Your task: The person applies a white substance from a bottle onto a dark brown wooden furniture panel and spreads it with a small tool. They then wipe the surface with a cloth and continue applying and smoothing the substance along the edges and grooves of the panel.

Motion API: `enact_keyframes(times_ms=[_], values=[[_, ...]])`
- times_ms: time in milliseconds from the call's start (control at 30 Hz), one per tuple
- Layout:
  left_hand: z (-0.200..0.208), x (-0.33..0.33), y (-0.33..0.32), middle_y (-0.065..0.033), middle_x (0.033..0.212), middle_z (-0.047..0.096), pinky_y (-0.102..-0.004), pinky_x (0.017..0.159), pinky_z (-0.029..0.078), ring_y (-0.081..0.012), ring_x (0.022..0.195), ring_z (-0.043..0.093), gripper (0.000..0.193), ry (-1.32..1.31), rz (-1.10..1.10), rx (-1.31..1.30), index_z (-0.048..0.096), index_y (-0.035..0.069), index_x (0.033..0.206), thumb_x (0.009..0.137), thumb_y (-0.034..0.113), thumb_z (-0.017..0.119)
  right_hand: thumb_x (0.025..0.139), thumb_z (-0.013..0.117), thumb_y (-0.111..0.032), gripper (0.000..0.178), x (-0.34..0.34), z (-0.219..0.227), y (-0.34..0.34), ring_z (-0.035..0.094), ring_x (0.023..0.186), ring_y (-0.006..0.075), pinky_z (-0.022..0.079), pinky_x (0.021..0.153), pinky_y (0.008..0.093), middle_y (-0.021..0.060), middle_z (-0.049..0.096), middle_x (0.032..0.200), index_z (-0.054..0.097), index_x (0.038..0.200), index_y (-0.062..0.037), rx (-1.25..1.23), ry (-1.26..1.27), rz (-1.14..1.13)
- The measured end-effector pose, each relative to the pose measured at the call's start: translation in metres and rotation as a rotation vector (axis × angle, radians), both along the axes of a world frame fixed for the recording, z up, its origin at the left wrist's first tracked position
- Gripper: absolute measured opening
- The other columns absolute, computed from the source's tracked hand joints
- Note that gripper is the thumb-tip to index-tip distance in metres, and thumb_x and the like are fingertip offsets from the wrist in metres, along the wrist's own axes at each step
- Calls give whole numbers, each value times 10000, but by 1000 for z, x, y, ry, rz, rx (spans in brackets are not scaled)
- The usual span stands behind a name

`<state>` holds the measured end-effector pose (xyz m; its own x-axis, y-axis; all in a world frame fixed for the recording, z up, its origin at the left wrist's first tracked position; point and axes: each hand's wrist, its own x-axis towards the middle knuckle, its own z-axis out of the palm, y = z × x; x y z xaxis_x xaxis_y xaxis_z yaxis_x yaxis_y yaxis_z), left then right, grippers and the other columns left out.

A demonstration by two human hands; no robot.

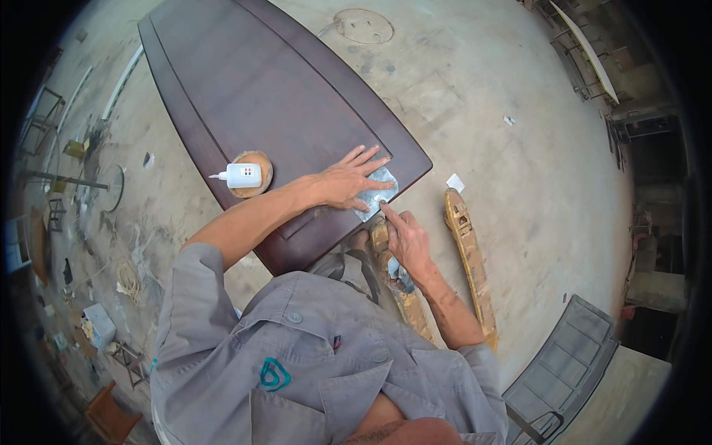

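Dark panel (274,111): pale sheet (373,199) laid at near edge, towards right corner | left hand (352,182): spread open, sheet held down | right hand (409,241): index extended to sheet's rim, grip cannot be told | bottle (243,175) on disc (256,157), panel's left side | judged: even palm pressure, light fingertip advised, sheet flat

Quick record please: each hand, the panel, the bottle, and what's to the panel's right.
Left hand: spread flat over a pale sheet
Right hand: index finger at the sheet's edge
Panel: dark brown, under the sheet
Bottle: white, lying on a round tan disc
Right of panel: worn yellow bar, white scrap near its far end
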<state>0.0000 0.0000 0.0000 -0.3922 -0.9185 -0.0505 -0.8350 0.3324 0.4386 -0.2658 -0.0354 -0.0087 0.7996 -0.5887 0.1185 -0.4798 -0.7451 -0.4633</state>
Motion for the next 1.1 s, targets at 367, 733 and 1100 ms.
enact_keyframes(times_ms=[367,733,1100], values=[[7,2,0,-142,1726,168,-599,1281,134,-424,1589,103,951,-31,12,-25,427,341,1588,750,464,860,908,671,-72,501,5,11,-22,662,688,354,552,588,457,118,610,881,662,1380,-240,-32,49,-95],[7,-3,-2,-248,1701,183,-584,1275,143,-427,1590,109,960,-66,27,2,419,350,1593,752,469,866,877,654,-1,539,-2,6,8,672,701,355,563,607,463,123,611,893,675,1368,-222,-37,-57,8],[5,-4,2,-263,1696,176,-578,1276,145,-430,1588,115,953,-31,55,-17,445,337,1581,741,439,883,869,649,16,546,-1,14,-6,670,721,367,565,628,455,128,623,873,682,1357,-228,-24,-13,-49]])
